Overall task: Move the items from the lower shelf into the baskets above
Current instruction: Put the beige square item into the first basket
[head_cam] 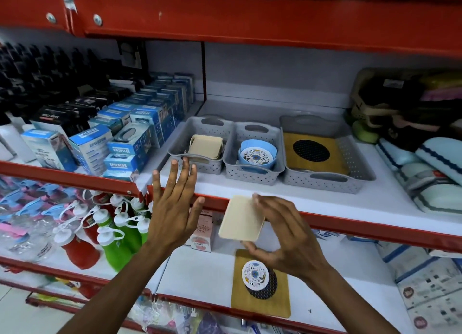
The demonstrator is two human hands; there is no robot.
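the right hand pinches a flat cream square coaster below and right of the small grey perforated plastic basket holding matching ones, while the left hand hovers spread and empty nearer it.

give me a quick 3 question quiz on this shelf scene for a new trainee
1. True or false: the left hand holds an item.
2. What does the right hand have in its grip? A) blue bowl B) beige square coaster C) green bottle
3. Fill in: on the lower shelf, the round floral coaster lies on a ____ mat.

Key: 1 false, it is open and empty; 2 B; 3 yellow.
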